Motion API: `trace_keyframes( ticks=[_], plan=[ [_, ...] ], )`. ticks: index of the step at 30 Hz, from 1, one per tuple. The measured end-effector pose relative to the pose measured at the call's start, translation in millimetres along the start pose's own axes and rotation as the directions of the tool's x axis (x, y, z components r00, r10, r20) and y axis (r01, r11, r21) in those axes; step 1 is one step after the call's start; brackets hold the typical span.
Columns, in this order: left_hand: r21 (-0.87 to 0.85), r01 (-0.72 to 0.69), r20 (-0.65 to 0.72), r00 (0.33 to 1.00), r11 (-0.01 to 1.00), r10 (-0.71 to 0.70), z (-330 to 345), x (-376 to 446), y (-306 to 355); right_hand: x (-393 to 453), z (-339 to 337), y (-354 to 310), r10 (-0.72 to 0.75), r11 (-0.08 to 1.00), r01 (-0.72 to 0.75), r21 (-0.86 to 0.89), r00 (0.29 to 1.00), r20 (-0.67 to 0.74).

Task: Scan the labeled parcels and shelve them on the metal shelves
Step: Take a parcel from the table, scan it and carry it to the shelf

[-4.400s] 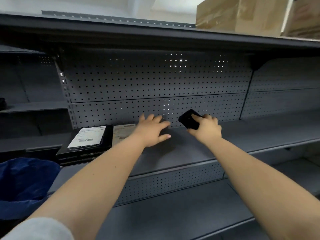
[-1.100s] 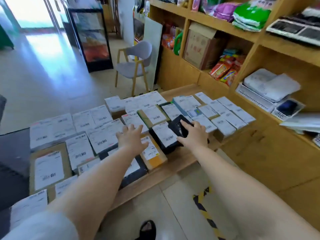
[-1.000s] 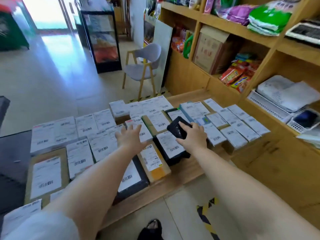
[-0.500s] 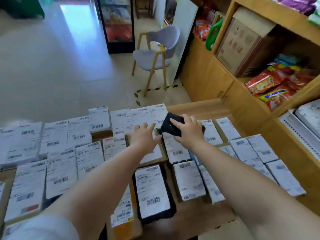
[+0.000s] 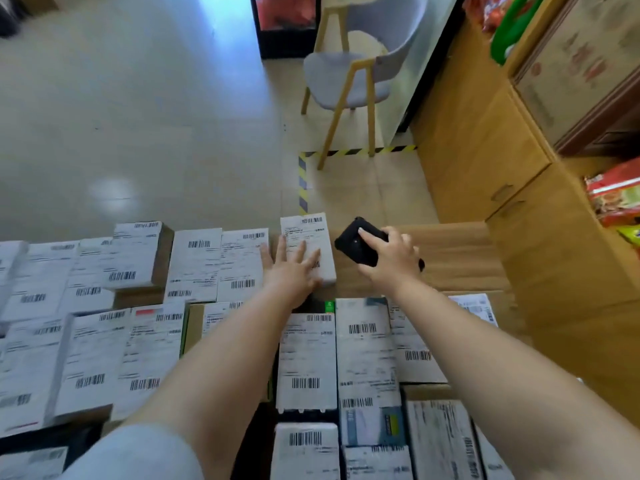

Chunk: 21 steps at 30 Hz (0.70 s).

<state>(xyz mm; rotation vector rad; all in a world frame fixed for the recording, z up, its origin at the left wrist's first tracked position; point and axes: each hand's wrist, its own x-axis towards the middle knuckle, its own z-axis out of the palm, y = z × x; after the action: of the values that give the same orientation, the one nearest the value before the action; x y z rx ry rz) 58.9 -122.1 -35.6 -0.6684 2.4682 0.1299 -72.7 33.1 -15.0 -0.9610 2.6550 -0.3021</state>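
Fingers of the left hand are laid flat on a labeled parcel at the counter's far edge; a black scanner is gripped by the right hand.

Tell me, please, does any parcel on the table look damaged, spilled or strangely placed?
Nothing stands out. The parcels lie flat, labels up. The left hand rests on one, and the right hand holds the scanner.

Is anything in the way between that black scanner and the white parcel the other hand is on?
Nothing visible. The right hand grips the black scanner beside the white labeled parcel, with only bare wooden tabletop between them. The left hand lies flat on the parcel's near end, leaving the far barcode uncovered.
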Motion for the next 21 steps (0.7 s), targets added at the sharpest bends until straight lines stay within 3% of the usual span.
trace_keyframes(
  ticks=[3, 6, 9, 11, 14, 18, 19, 21],
  plan=[
    [-0.207, 0.005, -0.043, 0.999, 0.978, -0.014, -13, 28, 23, 15, 5, 14, 0.032, 0.998, -0.032, 0.054, 0.999, -0.010],
    [-0.586, 0.133, -0.138, 0.956, 0.799, -0.260, -20, 39, 36, 21, 8, 26, 0.089, 0.989, -0.085, 0.122, 0.996, -0.029],
    [-0.746, 0.374, 0.092, 0.877, 0.551, -0.471, -22, 45, 44, 24, 9, 35, 0.135, 0.977, -0.129, 0.171, 0.990, -0.027],
    [-0.690, 0.456, 0.161, 0.854, 0.562, -0.495, -20, 53, 48, 25, 10, 40, 0.147, 0.974, -0.140, 0.177, 0.989, -0.025],
    [-0.687, 0.390, 0.071, 0.876, 0.613, -0.478, -17, 62, 57, 24, 13, 45, 0.168, 0.963, -0.158, 0.218, 0.985, -0.029],
    [-0.794, 0.290, 0.010, 0.885, 0.534, -0.465, -27, 62, 65, 19, 13, 48, 0.191, 0.958, -0.184, 0.220, 0.981, -0.012],
    [-0.837, 0.273, 0.023, 0.884, 0.475, -0.467, -31, 61, 63, 18, 11, 49, 0.197, 0.957, -0.190, 0.220, 0.980, -0.009],
    [-0.937, 0.231, 0.088, 0.884, 0.263, -0.460, -42, 56, 54, 13, 5, 47, 0.205, 0.953, -0.199, 0.229, 0.979, -0.003]
  ],
)
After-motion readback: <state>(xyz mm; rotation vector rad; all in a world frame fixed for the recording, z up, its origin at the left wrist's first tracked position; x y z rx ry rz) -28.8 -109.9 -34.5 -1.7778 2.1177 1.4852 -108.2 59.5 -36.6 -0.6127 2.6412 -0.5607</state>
